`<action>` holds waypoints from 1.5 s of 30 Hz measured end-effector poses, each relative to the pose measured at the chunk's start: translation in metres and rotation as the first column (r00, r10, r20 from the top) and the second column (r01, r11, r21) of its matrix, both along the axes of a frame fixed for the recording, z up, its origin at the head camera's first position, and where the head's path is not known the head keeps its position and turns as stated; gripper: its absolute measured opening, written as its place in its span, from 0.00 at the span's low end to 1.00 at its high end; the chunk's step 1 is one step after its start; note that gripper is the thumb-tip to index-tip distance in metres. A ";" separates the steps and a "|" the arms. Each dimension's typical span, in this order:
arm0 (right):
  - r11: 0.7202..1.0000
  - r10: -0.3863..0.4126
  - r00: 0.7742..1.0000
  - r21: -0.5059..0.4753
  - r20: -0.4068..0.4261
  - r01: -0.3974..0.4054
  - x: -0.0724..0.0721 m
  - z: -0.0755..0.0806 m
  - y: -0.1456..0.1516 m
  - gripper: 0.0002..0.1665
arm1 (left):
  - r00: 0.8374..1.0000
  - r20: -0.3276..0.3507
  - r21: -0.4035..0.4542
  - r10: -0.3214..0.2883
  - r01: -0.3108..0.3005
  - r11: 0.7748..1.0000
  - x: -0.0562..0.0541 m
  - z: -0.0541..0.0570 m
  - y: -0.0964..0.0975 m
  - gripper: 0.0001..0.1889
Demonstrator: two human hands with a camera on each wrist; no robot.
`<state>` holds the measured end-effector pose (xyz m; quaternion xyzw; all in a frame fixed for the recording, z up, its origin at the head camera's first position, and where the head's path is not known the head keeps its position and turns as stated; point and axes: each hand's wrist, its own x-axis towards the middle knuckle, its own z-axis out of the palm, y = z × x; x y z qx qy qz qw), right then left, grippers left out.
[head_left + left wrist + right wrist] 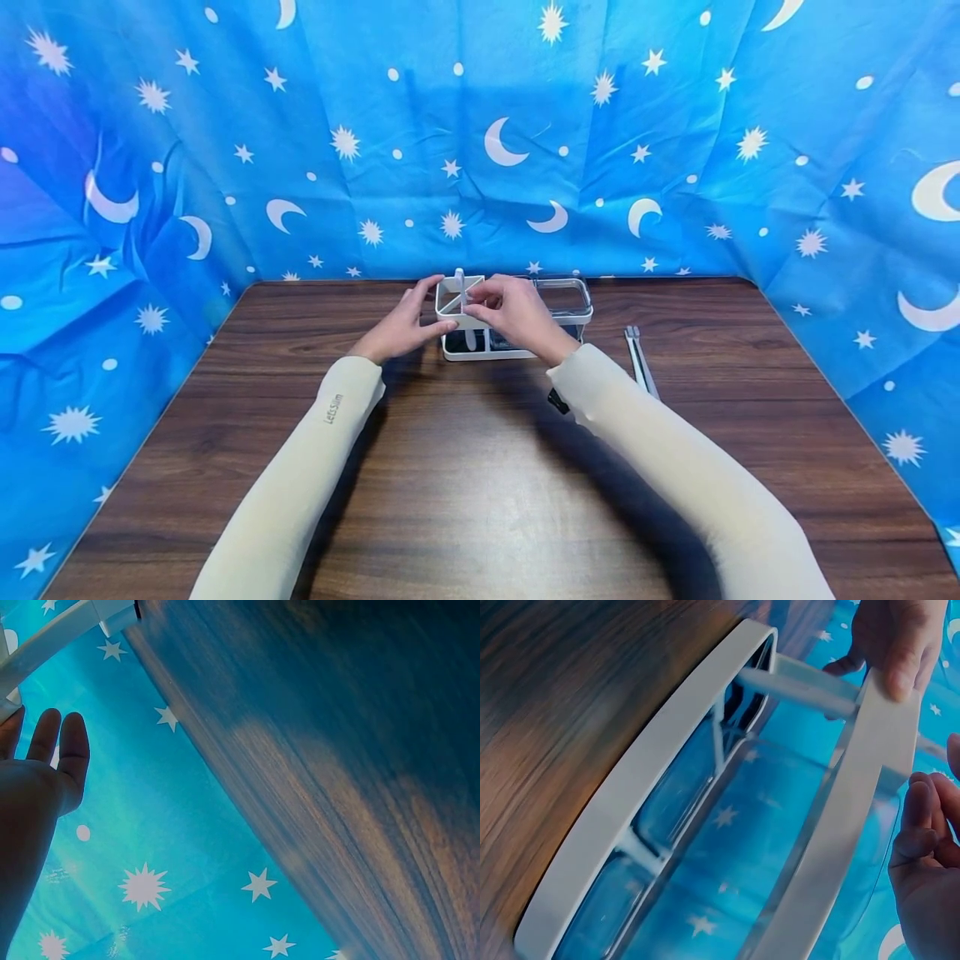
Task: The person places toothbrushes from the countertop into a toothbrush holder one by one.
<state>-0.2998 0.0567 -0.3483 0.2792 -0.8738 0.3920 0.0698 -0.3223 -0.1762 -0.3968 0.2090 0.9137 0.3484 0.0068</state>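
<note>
A white two-tier organizer rack [517, 353] stands at the back of the table, with slanted dividers in its upper left part and clear bins further right. My left hand [405, 327] holds its left end, thumb on the front rim and fingers behind; two fingers stay free in the left wrist view. A slim white stick-like thing [461, 287] stands upright through the upper tier, its lower part a blur in the right wrist view. My right hand [517, 312] pinches near its top, thumb and forefinger close together [922, 840]. Its exact kind is unclear.
Two slim grey long-handled utensils [641, 362] lie on the brown wooden table [465, 467], right of the rack. A blue curtain [420, 183] with stars and moons hangs behind the table and at both sides.
</note>
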 end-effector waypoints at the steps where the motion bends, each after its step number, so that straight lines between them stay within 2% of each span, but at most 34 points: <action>1: 1.000 -0.006 1.000 -0.003 0.002 0.006 0.000 0.000 0.003 0.15 | 1.000 0.005 -0.001 0.006 -0.006 1.000 0.000 0.000 0.000 0.46; 13: 0.997 -0.081 0.996 -0.013 -0.022 0.081 -0.004 0.002 0.040 0.16 | 0.999 0.035 0.013 0.032 -0.032 0.999 0.001 -0.001 -0.003 0.48; 21: 0.991 -0.129 0.992 -0.044 -0.003 0.129 -0.004 0.004 0.069 0.15 | 0.999 0.033 0.018 0.021 -0.022 1.000 0.000 -0.001 -0.001 0.47; 36: 0.974 -0.227 0.973 -0.013 -0.047 0.226 -0.005 0.004 0.109 0.13 | 0.999 0.044 0.019 0.013 -0.013 1.000 -0.001 0.000 0.001 0.47; 45: 0.961 -0.276 0.961 -0.034 -0.001 0.276 -0.001 0.002 0.133 0.14 | 0.999 0.032 0.010 0.013 -0.013 1.000 -0.002 0.000 0.001 0.46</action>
